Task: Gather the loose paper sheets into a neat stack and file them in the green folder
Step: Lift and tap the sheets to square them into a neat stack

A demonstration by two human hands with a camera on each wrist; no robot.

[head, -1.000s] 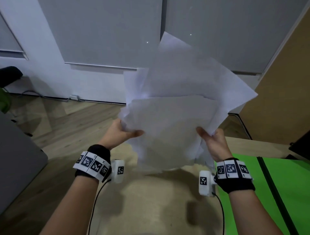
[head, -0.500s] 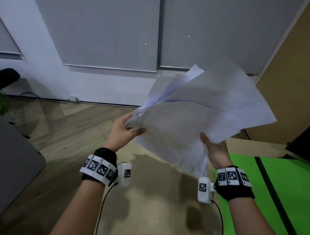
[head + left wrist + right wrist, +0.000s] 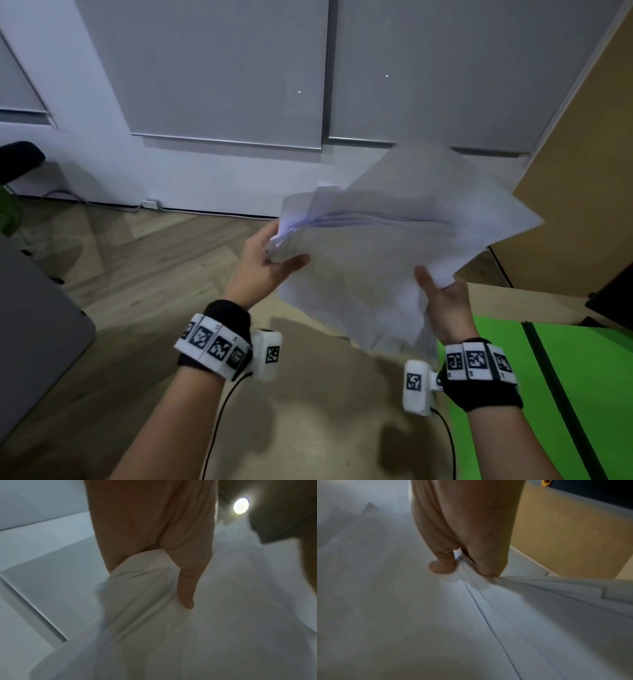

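A bunch of several white paper sheets [image 3: 383, 246] hangs in the air between my hands, fanned and uneven, tilted with its far corner up to the right. My left hand [image 3: 270, 260] grips its left corner, thumb on the near face. In the left wrist view the thumb [image 3: 187, 588] presses the bent paper sheets [image 3: 154, 615]. My right hand [image 3: 442, 291] pinches the bunch's right edge from below. The right wrist view shows that thumb [image 3: 441, 566] on the paper sheets [image 3: 436, 615], with their edges spread apart. The green folder [image 3: 582, 394] lies open on the table at lower right.
The light wooden table [image 3: 308, 411] runs under my arms. A wooden panel [image 3: 582, 171] stands at the right, a grey cabinet [image 3: 30, 335] at the left. Grey blinds [image 3: 222, 68] and a white wall are ahead, with wood floor [image 3: 137, 257] below.
The sheets have swung from upright and facing me to tilted down toward the right. Both hands kept their grip; the left hand moved right and up with the bunch's corner.
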